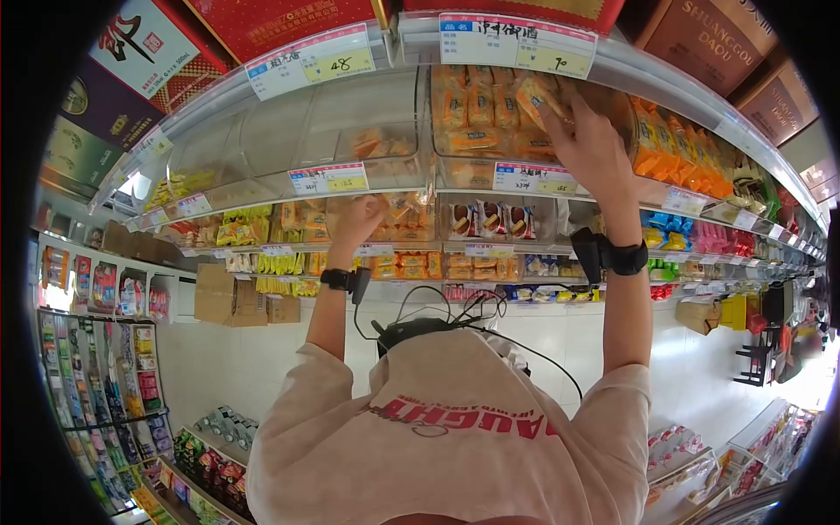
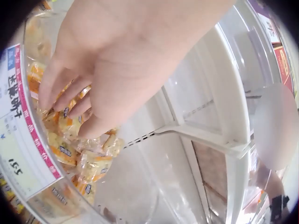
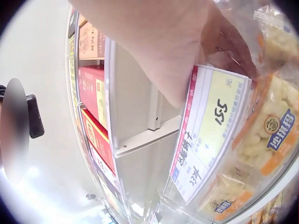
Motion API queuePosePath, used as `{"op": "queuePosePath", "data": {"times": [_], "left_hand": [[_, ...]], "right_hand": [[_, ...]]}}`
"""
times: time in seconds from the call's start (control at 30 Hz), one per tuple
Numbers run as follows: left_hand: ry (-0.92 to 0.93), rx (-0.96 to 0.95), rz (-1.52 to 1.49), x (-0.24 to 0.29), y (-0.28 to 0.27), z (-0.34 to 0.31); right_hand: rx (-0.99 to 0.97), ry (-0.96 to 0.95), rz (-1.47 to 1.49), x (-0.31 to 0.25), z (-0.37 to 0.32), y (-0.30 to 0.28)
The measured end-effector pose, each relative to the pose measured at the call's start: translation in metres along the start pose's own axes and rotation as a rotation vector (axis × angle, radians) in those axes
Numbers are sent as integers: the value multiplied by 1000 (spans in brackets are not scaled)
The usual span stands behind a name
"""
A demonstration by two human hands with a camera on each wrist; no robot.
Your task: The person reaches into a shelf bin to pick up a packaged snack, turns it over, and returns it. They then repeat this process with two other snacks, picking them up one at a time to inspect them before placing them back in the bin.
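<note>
In the head view, my right hand (image 1: 595, 149) reaches into the upper right clear bin and pinches an orange wrapped snack packet (image 1: 536, 98), tilted above the rows of similar packets (image 1: 479, 105). The right wrist view shows my right hand (image 3: 226, 44) behind the 15.5 price tag (image 3: 210, 126), its fingertips largely hidden. My left hand (image 1: 357, 223) is at a lower bin on the left. Seen from the left wrist, that hand (image 2: 107, 70) has loosely bent fingers (image 2: 63, 91) over a heap of orange-and-clear wrapped packets (image 2: 93, 163), touching them.
The upper left bin (image 1: 289, 122) holds a few orange packets (image 1: 381, 143) in its corner. Boxed bottles, among them a red box (image 1: 297, 22), stand on the top shelf. Chocolate snack packets (image 1: 492, 219) lie between the hands. Cardboard boxes (image 1: 229, 293) stand below left.
</note>
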State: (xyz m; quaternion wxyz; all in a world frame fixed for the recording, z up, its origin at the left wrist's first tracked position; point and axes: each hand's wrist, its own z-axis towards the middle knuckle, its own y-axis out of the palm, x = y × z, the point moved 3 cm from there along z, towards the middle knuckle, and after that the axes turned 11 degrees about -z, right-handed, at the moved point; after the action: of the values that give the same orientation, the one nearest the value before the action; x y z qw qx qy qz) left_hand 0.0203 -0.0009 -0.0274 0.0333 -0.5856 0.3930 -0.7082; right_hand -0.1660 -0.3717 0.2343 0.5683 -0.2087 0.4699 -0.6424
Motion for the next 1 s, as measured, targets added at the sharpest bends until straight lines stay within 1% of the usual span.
{"op": "queuePosePath", "data": {"times": [0.03, 0.1, 0.13, 0.17, 0.27, 0.37, 0.47, 0.57, 0.7, 0.77, 0.87, 0.97, 1.0], "left_hand": [[-39, -26, -22, -8, 8, 1], [35, -121, 163, -37, 32, 4], [68, -171, 259, -26, 33, 0], [-209, -269, 222, -23, 35, 1], [-256, -253, 171, -14, 36, 1], [-81, -56, 159, -45, 48, 20], [-141, -76, 167, -8, 44, 26], [269, 207, 187, 13, 47, 22], [52, 84, 210, 53, 53, 26], [-61, 7, 198, 63, 61, 28], [166, 45, 225, 28, 86, 38], [169, 162, 190, 23, 83, 38], [197, 129, 146, 25, 80, 39]], "right_hand": [[-16, -11, -13, 2, 1, 1], [-44, -21, -17, 3, 2, 4], [-56, -15, -10, 5, 2, 5], [-65, -8, -3, 6, 3, 6], [-33, -27, -43, 9, 4, 9], [-68, -11, -65, 10, 5, 11], [-86, 15, -53, 7, 5, 8], [-97, 34, -39, 6, 5, 7], [-125, 62, -54, 4, 4, 4], [-97, 56, -58, 4, 3, 5], [-77, 58, -42, 4, 2, 5], [-85, 55, -26, 5, 2, 6], [-90, 56, -23, 6, 2, 6]]}}
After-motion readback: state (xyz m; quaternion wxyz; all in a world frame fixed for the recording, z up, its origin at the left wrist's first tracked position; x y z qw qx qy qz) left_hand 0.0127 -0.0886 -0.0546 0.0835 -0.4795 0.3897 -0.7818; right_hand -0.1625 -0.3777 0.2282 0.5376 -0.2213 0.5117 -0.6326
